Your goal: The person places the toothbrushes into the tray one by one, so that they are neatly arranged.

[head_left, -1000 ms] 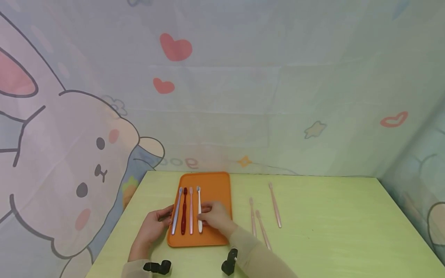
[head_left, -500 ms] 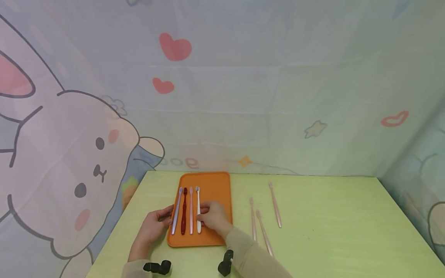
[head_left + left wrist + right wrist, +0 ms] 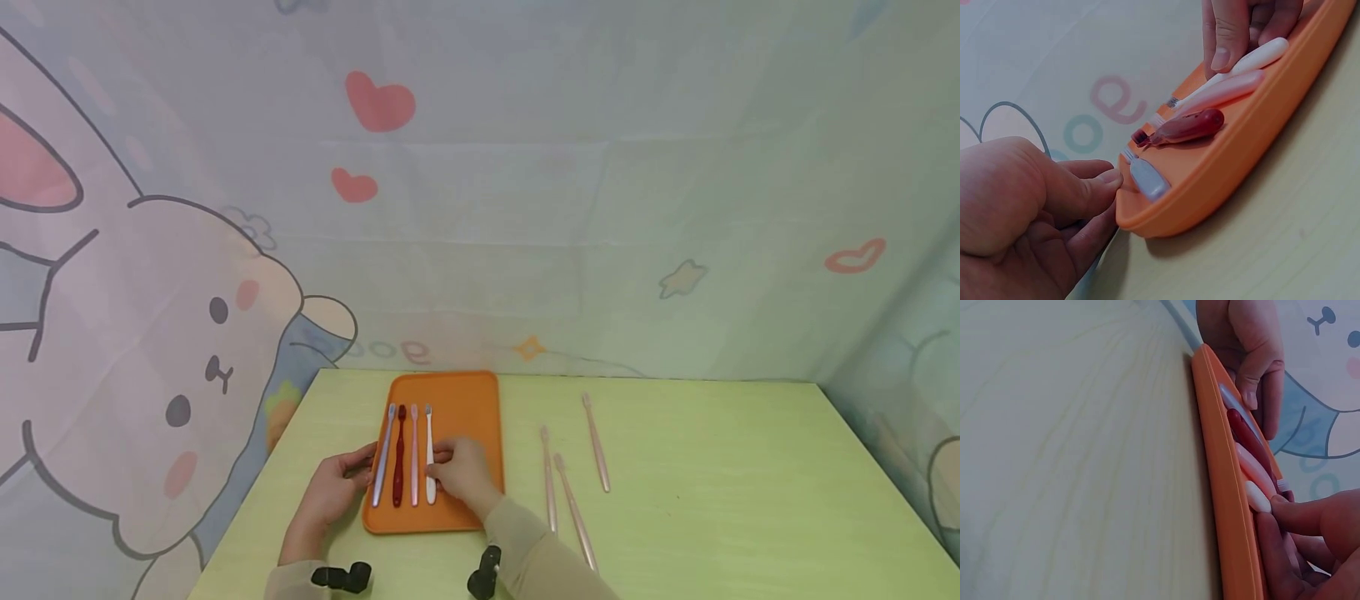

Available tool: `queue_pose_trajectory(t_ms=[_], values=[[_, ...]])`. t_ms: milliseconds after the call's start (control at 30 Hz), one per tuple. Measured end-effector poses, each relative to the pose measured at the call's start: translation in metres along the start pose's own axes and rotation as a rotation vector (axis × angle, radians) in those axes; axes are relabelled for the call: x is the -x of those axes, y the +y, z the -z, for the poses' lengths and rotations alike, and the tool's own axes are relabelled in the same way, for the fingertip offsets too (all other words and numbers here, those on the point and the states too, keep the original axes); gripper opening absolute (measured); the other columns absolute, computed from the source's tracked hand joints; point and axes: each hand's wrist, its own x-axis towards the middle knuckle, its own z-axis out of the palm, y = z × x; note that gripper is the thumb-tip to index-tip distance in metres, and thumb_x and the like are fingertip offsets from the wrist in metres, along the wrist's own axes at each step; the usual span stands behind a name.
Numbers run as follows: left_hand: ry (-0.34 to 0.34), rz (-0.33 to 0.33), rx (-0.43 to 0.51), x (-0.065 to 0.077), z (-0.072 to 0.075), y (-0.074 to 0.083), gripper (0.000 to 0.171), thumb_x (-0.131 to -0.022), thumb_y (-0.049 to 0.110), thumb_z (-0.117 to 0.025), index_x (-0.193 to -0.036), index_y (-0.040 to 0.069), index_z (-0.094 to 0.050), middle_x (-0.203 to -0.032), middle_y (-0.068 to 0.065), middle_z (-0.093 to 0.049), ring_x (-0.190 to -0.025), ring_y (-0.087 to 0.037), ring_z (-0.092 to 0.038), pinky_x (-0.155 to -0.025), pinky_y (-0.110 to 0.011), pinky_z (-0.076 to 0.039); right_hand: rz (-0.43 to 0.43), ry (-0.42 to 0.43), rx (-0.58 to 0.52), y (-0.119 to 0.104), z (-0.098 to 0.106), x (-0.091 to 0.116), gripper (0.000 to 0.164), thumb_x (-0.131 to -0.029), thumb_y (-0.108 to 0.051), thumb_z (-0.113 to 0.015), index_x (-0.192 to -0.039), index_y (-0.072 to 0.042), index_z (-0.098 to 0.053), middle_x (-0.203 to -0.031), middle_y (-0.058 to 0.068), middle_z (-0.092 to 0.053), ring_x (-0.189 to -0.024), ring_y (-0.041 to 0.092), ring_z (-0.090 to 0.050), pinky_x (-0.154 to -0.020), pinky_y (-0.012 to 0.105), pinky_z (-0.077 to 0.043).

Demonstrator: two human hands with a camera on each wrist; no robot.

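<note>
On an orange tray [image 3: 465, 400] lie a lavender toothbrush [image 3: 384, 454], a dark red toothbrush [image 3: 398, 458] and a pink toothbrush [image 3: 414, 458], side by side with heads toward the back wall. To their right, a white toothbrush [image 3: 430, 433] is roughly parallel to them, its handle pinched between thumb and fingers of my right hand [image 3: 467, 473]. My left hand [image 3: 333, 492] holds the tray's left edge; in the left wrist view its thumb [image 3: 1109, 177] lies at the rim near the lavender toothbrush.
Right of the tray, several pale pink toothbrushes [image 3: 597, 446] lie loose on the light green table [image 3: 712, 475], two of them partly beside my right sleeve [image 3: 540, 550]. A printed cloth backdrop [image 3: 480, 208] rises behind the table's rear edge.
The white toothbrush has shifted very slightly left toward the pink one. My right forearm has swung a little left, showing more of the loose toothbrushes. The left hand stays put.
</note>
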Motion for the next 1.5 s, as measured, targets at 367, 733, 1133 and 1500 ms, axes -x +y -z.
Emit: queue_pose_trajectory(t_ms=[367, 733, 1133, 1500], values=[[0.001, 0.024, 0.019, 0.0011, -0.0009, -0.0005, 0.048, -0.099, -0.007, -0.064, -0.146, -0.004, -0.062, -0.134, -0.021, -0.071, -0.135, -0.040, -0.059, -0.119, -0.058, -0.037, 0.006, -0.009, -0.005, -0.0012, 0.0011, 0.0038, 0.029, -0.092, 0.001, -0.081, -0.120, 0.007, -0.075, -0.091, 0.003, -0.070, -0.076, 0.012, -0.069, -0.063, 0.028, -0.062], [-0.006, 0.024, 0.010, -0.0008, -0.0014, -0.0003, 0.048, -0.099, -0.006, -0.064, -0.147, -0.005, -0.061, -0.135, -0.022, -0.071, -0.135, -0.041, -0.059, -0.119, -0.060, -0.036, 0.038, -0.019, 0.038, 0.0022, 0.0046, 0.0041, 0.032, -0.089, -0.006, -0.086, -0.117, 0.007, -0.077, -0.089, 0.001, -0.071, -0.076, 0.012, -0.068, -0.066, 0.029, -0.063], [-0.007, 0.043, 0.010, -0.0022, -0.0005, -0.0033, 0.048, -0.100, -0.005, -0.064, -0.148, -0.003, -0.061, -0.137, -0.021, -0.070, -0.136, -0.041, -0.058, -0.120, -0.060, -0.035, 0.034, -0.021, 0.088, 0.0049, 0.0065, 0.0036, 0.033, -0.091, -0.018, -0.086, -0.117, 0.001, -0.079, -0.092, -0.001, -0.073, -0.081, 0.011, -0.066, -0.074, 0.030, -0.060], [-0.008, 0.045, 0.013, -0.0021, -0.0013, -0.0025, 0.048, -0.100, -0.006, -0.064, -0.148, -0.003, -0.060, -0.137, -0.023, -0.069, -0.137, -0.042, -0.057, -0.121, -0.061, -0.033, 0.032, -0.030, 0.045, 0.0076, 0.0076, 0.0027, 0.032, -0.093, -0.015, -0.084, -0.119, 0.004, -0.077, -0.094, 0.000, -0.072, -0.083, 0.011, -0.067, -0.075, 0.029, -0.062]])
